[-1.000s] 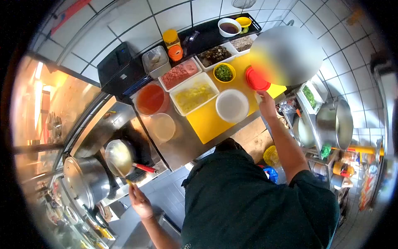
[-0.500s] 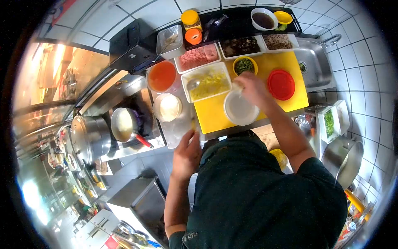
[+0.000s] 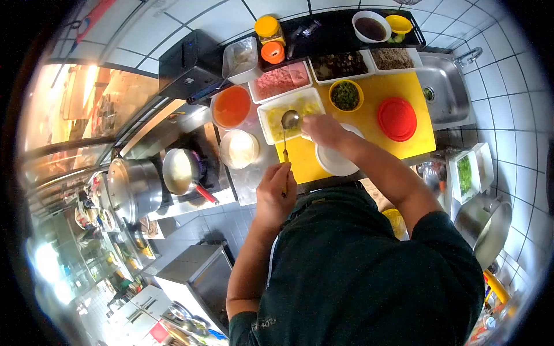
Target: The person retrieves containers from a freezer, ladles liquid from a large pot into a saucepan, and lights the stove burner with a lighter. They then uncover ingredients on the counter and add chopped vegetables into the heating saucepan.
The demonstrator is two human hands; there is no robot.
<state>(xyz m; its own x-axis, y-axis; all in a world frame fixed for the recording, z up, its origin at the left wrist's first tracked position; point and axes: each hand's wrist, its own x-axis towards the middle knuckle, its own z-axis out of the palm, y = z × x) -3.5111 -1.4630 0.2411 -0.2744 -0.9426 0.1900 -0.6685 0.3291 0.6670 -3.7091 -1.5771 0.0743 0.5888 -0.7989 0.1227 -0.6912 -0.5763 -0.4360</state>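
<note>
My left hand (image 3: 277,187) is closed round the handle of a ladle (image 3: 290,119), whose bowl is over the white tray of yellow food (image 3: 276,124). My right hand (image 3: 324,131) is closed at the left rim of a white bowl (image 3: 336,160), near the tray's right edge; what its fingers hold, if anything, is hidden. The bowl rests on the yellow cutting board (image 3: 369,155). Behind it is a yellow bowl of chopped greens (image 3: 345,96). A red lid (image 3: 397,119) lies on the board at the right.
A tray of pink meat (image 3: 281,81), a container of orange liquid (image 3: 231,107) and a round white container (image 3: 239,149) stand around the tray. On the stove at the left are a red-handled pan (image 3: 180,172) and a big pot (image 3: 135,190). A sink (image 3: 444,86) lies at the right.
My left hand moved from beside the stove to the counter, and the ladle is now over the yellow food. My right hand left the red lid and came to the white bowl's rim.
</note>
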